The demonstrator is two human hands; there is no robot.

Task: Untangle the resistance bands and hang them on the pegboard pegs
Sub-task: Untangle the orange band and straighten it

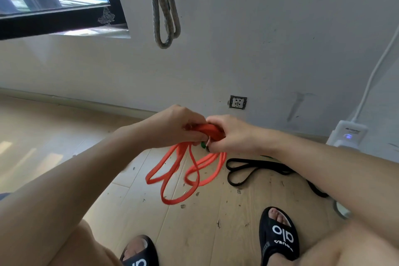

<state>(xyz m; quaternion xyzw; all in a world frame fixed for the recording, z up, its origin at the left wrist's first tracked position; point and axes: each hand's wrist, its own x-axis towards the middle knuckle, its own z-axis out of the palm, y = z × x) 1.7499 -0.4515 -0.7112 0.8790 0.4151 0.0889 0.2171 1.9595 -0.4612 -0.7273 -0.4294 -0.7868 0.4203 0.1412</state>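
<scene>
Black slides [278,236] on the person's feet fill the bottom of the view, standing on the pale wood floor [54,140]; the right one carries white lettering that reads "alo", with a smaller word beneath too blurred to make out. Above them both forearms reach forward. The left hand [172,125] and the right hand [233,134] meet over a bunch of orange resistance band [183,170], fingers of each curled around and pinching the gathered top of it. Its loops hang down from the hands and overlap one another, the lowest close to or resting on the floor. A small green bit [203,144] shows just under the hands; what it is cannot be told.

A black resistance band [248,167] lies on the floor just right of the orange loops. A grey-green band [165,11] already hangs on the white wall above, its peg out of view.

The orange band looks light, soft and limp, probably a little grippy, so it should slide poorly over itself. Taking hold of one single strand near the knot and feeding it through seems wiser than tugging the bundle.

A wall socket [237,102] and a white plug-in device [349,134] with a blue light sit low on the wall; its label is unreadable.
</scene>
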